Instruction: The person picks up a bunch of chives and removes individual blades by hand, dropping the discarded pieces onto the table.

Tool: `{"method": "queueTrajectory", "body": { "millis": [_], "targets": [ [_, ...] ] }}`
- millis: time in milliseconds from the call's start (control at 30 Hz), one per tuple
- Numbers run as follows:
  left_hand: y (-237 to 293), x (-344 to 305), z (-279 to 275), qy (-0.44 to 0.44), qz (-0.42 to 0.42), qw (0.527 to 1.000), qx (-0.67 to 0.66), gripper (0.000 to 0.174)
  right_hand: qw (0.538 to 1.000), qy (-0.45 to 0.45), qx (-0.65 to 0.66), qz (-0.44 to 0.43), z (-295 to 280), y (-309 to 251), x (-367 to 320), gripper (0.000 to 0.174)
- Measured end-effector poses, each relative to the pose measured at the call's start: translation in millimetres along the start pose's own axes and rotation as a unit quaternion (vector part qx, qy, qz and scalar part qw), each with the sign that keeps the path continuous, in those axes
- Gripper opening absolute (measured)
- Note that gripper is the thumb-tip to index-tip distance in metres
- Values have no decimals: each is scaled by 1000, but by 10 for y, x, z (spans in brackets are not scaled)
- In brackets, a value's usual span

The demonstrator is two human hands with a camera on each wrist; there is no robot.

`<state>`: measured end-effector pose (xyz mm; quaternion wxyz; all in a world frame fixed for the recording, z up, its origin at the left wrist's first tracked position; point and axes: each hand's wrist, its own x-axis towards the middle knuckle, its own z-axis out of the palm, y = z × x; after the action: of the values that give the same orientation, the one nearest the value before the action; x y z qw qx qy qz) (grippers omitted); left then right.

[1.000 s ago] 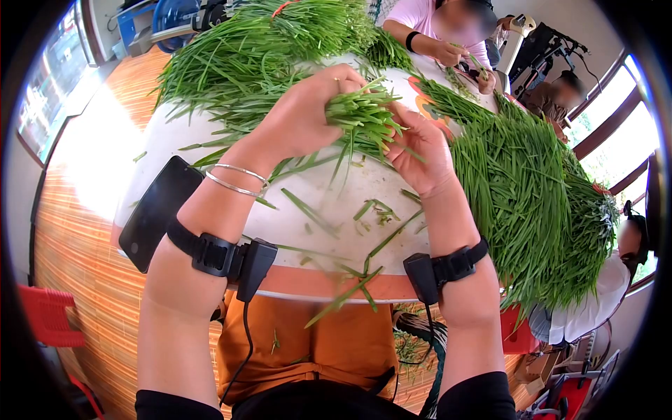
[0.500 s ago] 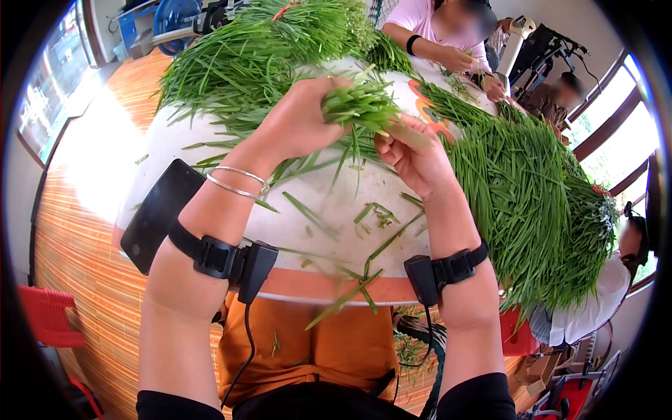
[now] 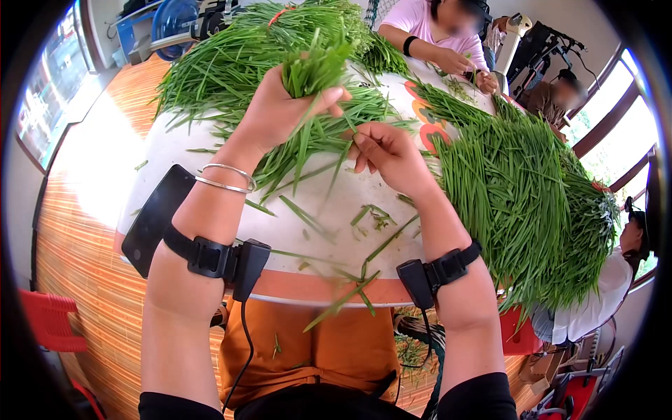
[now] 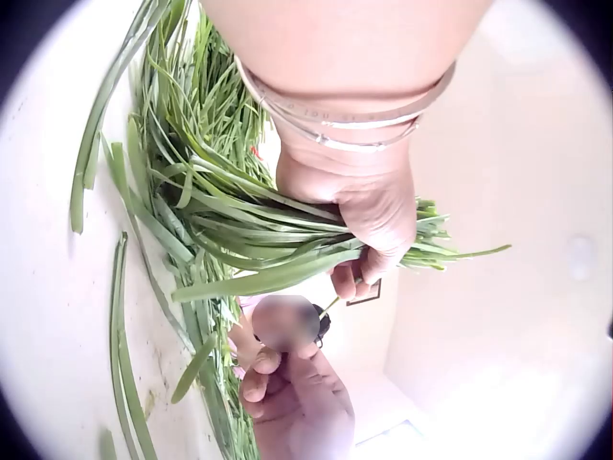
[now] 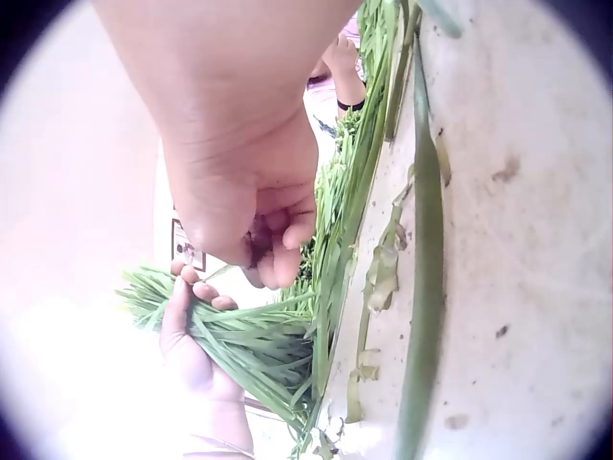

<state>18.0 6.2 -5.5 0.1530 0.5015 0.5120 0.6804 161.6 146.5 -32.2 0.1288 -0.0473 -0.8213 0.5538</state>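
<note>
Green leaf bundle [image 3: 316, 68] gripped in left hand [image 3: 280, 108]; right hand [image 3: 388, 155] narrowly curled nearby, its hold not discernible. Larger leaf pile [image 3: 224, 64] spread beyond left hand.

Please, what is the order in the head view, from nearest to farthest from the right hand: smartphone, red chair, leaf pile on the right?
1. Leaf pile: just right of the right hand.
2. Smartphone: left, at the table's edge.
3. Red chair: far lower left.
</note>
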Motion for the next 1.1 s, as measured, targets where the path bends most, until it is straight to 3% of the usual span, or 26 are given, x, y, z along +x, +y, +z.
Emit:
{"method": "queueTrajectory", "body": {
  "millis": [133,200,333,400,433,500,533,567,600,633,700,767,933,1033,1067,1100],
  "targets": [
    [-21,-8,15,32,6,999,-10,19,1000,0,11,23,9,-94,-24,22],
    [-32,0,30,48,31,998,19,21,997,-8,76,7,-1,-97,-25,23],
    [-25,26,-41,108,56,990,64,20,999,-17,22,34,-75,-114,-37,26],
    [-90,57,-99,155,96,978,100,20,990,-114,58,56,-69,-295,-127,28],
    [-115,70,-129,200,136,961,136,20,990,-114,57,56,-86,-350,-163,28],
    [-101,78,-173,227,169,938,201,20,958,-261,27,115,-109,-425,-199,30],
    [-93,79,-174,251,191,920,233,20,976,-192,49,85,-79,-331,-155,33],
    [-80,79,-165,275,213,900,264,20,976,-194,48,85,-53,-220,-110,33],
    [-72,80,-153,280,214,899,261,19,989,-101,-110,-2,-28,-118,-65,35],
    [-82,80,-143,281,215,898,261,19,961,-3,-263,-89,-9,-64,-37,36],
    [-128,79,-115,251,191,929,196,18,964,-24,-260,-55,51,-74,-35,32],
    [-151,75,-95,248,194,929,195,17,934,-72,-350,-28,96,-47,-18,22],
    [-153,62,-91,214,224,917,250,15,926,-44,-374,-28,69,44,0,15],
    [-140,73,-111,216,213,918,257,15,957,10,-286,-48,-41,-6,-6,15],
    [-134,73,-114,220,202,919,256,15,989,74,-125,-28,-115,-22,13,16],
    [-128,63,-107,221,202,919,255,15,990,136,40,-8,-184,-29,25,18]
  ]
}}
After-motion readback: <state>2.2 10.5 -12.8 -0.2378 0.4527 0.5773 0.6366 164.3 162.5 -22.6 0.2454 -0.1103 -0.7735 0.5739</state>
